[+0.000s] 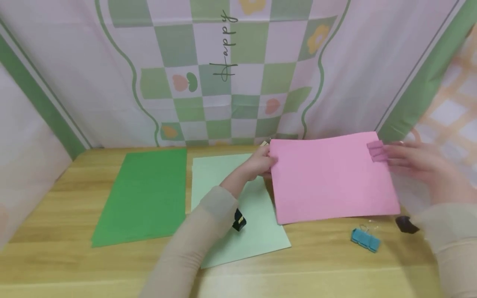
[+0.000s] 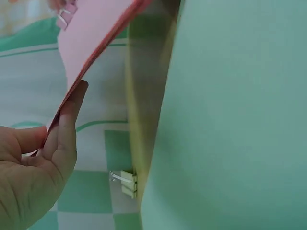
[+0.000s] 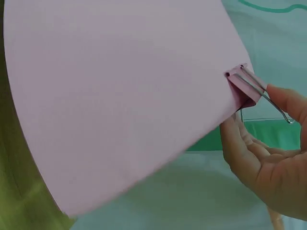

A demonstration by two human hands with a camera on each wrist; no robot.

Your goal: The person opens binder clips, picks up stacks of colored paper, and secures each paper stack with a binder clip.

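A stack of pink paper (image 1: 331,178) is held up off the table. My left hand (image 1: 261,161) pinches its left edge, thumb on one face and fingers on the other, as the left wrist view shows. At the upper right corner a pink binder clip (image 3: 244,86) sits on the paper, its wire handles sticking out. My right hand (image 3: 268,158) holds this clip, with the thumb at its upper side and fingers below. Partly under the pink stack lies pale green paper (image 1: 238,244).
Green paper (image 1: 145,194) lies at the left of the wooden table (image 1: 67,207). A blue binder clip (image 1: 365,239) rests near the front right. A pale yellow binder clip (image 2: 125,183) stands at the back, by the checkered curtain (image 1: 249,78).
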